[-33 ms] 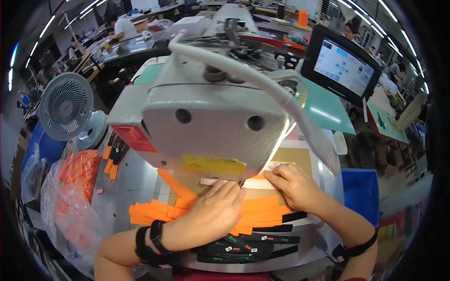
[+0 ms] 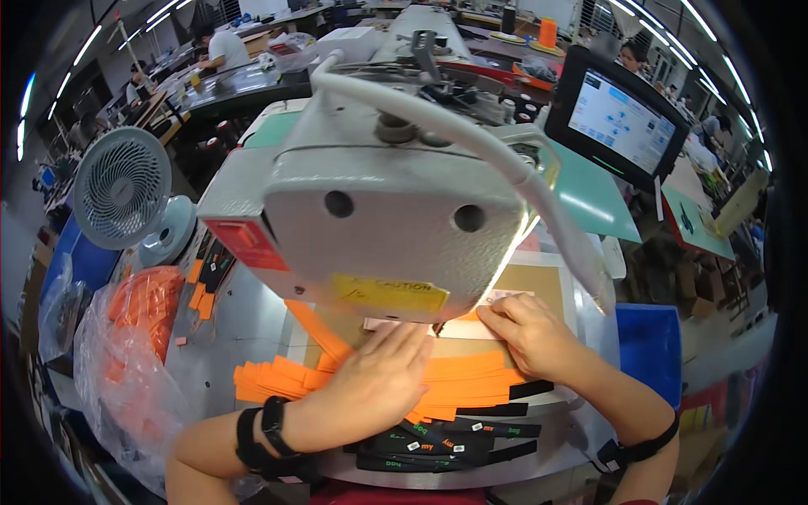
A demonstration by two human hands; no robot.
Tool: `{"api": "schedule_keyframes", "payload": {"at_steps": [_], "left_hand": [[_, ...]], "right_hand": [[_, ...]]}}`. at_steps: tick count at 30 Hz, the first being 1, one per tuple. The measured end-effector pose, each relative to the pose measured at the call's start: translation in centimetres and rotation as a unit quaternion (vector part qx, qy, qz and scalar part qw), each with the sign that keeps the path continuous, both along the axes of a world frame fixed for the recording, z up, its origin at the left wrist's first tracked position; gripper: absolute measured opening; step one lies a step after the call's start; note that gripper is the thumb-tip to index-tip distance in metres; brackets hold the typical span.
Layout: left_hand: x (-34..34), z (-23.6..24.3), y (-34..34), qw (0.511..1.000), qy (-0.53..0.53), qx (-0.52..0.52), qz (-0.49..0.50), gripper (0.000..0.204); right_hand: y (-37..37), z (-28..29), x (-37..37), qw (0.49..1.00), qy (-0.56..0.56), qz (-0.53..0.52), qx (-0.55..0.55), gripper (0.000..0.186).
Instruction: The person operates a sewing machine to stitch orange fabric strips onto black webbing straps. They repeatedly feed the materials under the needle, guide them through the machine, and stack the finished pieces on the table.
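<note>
A grey sewing machine head stands right in front of me, hiding part of the work under it. My left hand lies flat with fingers stretched out, fingertips at a pale pink strip-shaped plate beside the needle area. At the right end of that plate, my right hand has thumb and fingers closed at the edge of a small orange strip. Fanned orange strips lie below my hands, partly covered by the left one. Black strips with printing overlap nearer to me.
A clear bag of orange strips and a fan stand at the left. More strips lie near the bag. A blue bin is at the right, below a screen. Other people work farther back.
My left hand has shifted slightly left, away from the needle area. The right hand holds nearly the same place, and the whole view has moved a little.
</note>
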State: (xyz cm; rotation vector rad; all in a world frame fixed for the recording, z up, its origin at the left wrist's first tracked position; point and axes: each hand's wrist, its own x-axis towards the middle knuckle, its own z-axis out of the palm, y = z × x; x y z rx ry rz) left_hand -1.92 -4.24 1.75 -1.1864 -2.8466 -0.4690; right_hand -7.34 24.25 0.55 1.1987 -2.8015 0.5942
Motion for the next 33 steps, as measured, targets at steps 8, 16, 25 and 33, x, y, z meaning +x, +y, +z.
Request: {"api": "schedule_keyframes", "payload": {"at_steps": [8, 16, 25, 33], "left_hand": [[-0.1, -0.5, -4.3, 0.997, 0.035, 0.008, 0.070, 0.063], [-1.0, -0.1, -5.1, 0.996, 0.039, 0.019, 0.082, 0.058], [-2.7, -0.7, -5.6, 0.992, 0.112, -0.018, 0.050, 0.047], [-3.3, -1.3, -5.9, 0.995, 0.033, 0.078, 0.044, 0.053]], "right_hand": [[-5.1, 1.1, -0.8, 0.996, -0.005, 0.053, 0.071, 0.038], [-5.8, 0.5, -0.8, 0.993, -0.042, 0.040, 0.104, 0.033], [-6.7, 0.8, -1.5, 0.995, -0.054, 0.051, 0.063, 0.028], [-6.2, 0.6, -2.2, 0.994, -0.096, 0.053, -0.004, 0.026]]}}
